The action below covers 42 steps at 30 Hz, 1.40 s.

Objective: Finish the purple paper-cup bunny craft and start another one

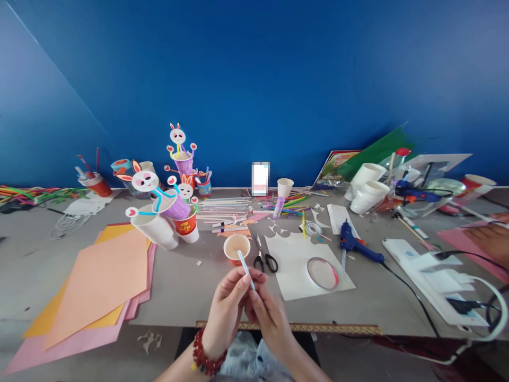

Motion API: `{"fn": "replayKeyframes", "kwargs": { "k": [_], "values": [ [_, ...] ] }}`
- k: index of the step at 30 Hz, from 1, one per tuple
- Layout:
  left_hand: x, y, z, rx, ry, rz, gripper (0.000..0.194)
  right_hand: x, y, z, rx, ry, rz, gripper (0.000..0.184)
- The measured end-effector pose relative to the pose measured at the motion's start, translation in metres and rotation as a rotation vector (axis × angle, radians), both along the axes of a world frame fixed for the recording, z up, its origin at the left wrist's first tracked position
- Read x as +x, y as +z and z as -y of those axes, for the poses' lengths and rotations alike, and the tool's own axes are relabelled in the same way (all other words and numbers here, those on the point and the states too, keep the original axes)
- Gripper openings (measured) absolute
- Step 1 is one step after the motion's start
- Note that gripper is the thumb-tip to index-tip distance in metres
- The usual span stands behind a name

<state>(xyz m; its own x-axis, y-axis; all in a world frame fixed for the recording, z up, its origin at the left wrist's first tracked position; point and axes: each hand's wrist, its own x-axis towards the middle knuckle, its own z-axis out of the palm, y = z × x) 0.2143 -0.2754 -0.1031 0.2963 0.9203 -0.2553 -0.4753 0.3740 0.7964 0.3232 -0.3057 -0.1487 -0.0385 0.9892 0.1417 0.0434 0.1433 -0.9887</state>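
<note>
My left hand [228,300], with a red bead bracelet at the wrist, pinches a pale blue straw [243,260] between thumb and fingers. The fingers of my right hand [270,312] close around the straw's lower end, which they partly hide. The straw slants up and away, its far tip overlapping the view of a red paper cup [237,239] with a pale inside. I cannot tell whether tip and cup touch. Black-handled scissors [271,263] lie beside the cup, and a cut white sheet [290,289] lies to their right under a tape ring [308,275].
A blue glue gun [363,249] and a white power strip [413,284] with cables are on the right. Coloured paper [99,286] covers the left front. Rabbit-faced cups [177,204] stand behind it. Loose straws [226,202] lie at the back. Another person's hand [491,233] is far right.
</note>
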Motion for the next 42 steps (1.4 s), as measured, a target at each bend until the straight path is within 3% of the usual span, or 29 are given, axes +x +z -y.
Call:
{"fn": "replayKeyframes", "kwargs": {
  "k": [6,10,15,20,22,24,26,27,29,32,34,38,40,42],
  "values": [
    [-0.006,-0.006,-0.002,0.03,0.092,-0.024,0.025,-0.002,-0.006,0.005,-0.093,0.105,-0.032,0.036],
    [-0.011,-0.011,-0.002,0.081,0.041,-0.125,0.027,0.001,-0.005,0.005,-0.12,0.128,-0.03,0.04],
    [-0.012,-0.01,-0.002,0.346,0.004,-0.275,0.024,0.009,0.0,0.0,0.038,0.054,0.091,0.029],
    [-0.016,-0.001,-0.003,0.56,-0.039,-0.367,0.02,0.017,0.007,0.001,0.088,0.081,0.155,0.024],
    [-0.021,-0.003,-0.006,0.594,0.019,-0.391,0.019,0.019,0.01,0.002,0.088,0.092,0.178,0.027],
    [-0.027,-0.01,-0.015,0.666,0.219,-0.454,0.019,0.022,0.013,0.002,0.077,0.083,0.2,0.028],
    [-0.033,-0.021,-0.03,0.749,0.439,-0.572,0.041,0.025,0.015,0.001,0.072,0.053,0.208,0.029],
    [-0.036,-0.027,-0.039,0.776,0.477,-0.644,0.06,0.026,0.016,0.0,0.075,0.036,0.208,0.029],
    [-0.041,-0.04,-0.056,0.772,0.372,-0.769,0.089,0.029,0.018,-0.002,0.081,0.014,0.207,0.03],
    [-0.044,-0.05,-0.07,0.757,0.192,-0.842,0.099,0.033,0.022,-0.005,0.082,0.008,0.206,0.028],
    [-0.044,-0.044,-0.07,0.786,0.203,-0.829,0.086,0.036,0.027,-0.007,0.096,0.017,0.208,0.027],
    [-0.045,-0.01,-0.062,0.903,0.289,-0.744,0.037,0.042,0.041,-0.014,0.137,0.018,0.226,0.026],
    [-0.045,0.003,-0.062,0.978,0.269,-0.793,0.033,0.045,0.049,-0.021,0.172,0.01,0.239,0.025],
    [-0.045,0.006,-0.067,1.015,0.218,-0.872,0.044,0.047,0.054,-0.03,0.223,0.006,0.253,0.024]
  ]
}}
